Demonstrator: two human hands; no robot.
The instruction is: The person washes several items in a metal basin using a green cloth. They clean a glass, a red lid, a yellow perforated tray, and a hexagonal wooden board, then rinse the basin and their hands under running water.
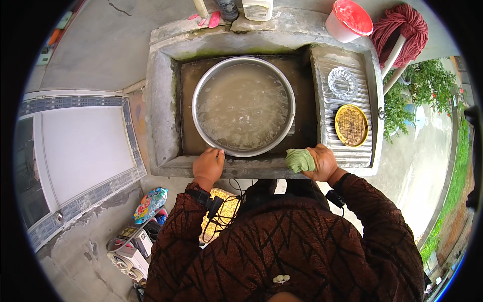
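Observation:
A large round metal basin [291,113] full of cloudy, greyish-brown water stands in the concrete sink [160,113]. My left hand [208,165] rests at the sink's front edge, its fingertips at the basin's near rim; whether they grip the rim I cannot tell. To the right of the basin, my right hand [322,162] holds a bunched green cloth [300,160] over the front edge. A clear glass ashtray-like dish [342,83] and a yellow-rimmed oval soap dish [351,125] sit on the ribbed washboard slab [324,60] at the sink's right.
A red-and-white bucket [345,28] and a white plastic jug [258,9] stand on the back ledge, with a pink piece [214,19] nearby. A red string mop [407,30] leans at the back right corner. Shelved goods [136,241] stand at lower left.

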